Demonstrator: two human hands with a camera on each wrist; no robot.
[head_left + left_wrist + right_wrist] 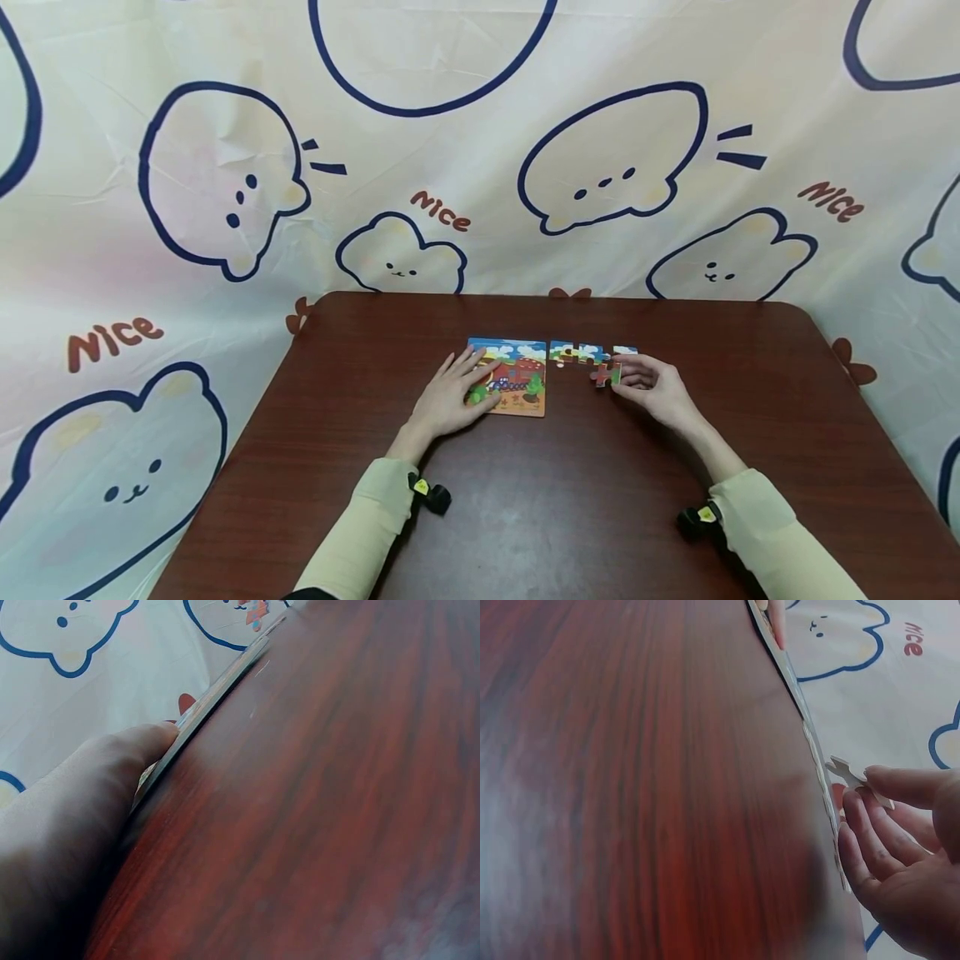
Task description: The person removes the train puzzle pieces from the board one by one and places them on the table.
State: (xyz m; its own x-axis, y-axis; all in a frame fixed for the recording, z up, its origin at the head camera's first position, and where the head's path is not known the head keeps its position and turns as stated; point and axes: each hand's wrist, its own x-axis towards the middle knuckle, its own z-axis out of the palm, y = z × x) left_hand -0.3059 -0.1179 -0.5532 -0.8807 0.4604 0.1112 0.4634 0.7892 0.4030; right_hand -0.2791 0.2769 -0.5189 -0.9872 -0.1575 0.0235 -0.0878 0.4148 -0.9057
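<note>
My left hand (448, 400) lies spread over the left part of a square picture puzzle board (529, 403), printed with blue sky, red shapes and green bushes. In the left wrist view, its thumb presses on the board (214, 694) near the edge. Between thumb and fingertips, my right hand (662, 393) pinches a jigsaw piece (602, 377) with red and green on it. Seen from the right wrist, that piece (846, 774) is tilted and raised off the table. Just beyond it, a row of jigsaw pieces (564, 351) lies right of the board, partly hidden by the right hand.
Both hands work over a dark brown wooden table (555, 517) with rounded far corners. A pale cloth (480, 158) with blue cartoon outlines hangs behind and along its sides. Black wrist cameras (431, 496) are strapped at the cuffs.
</note>
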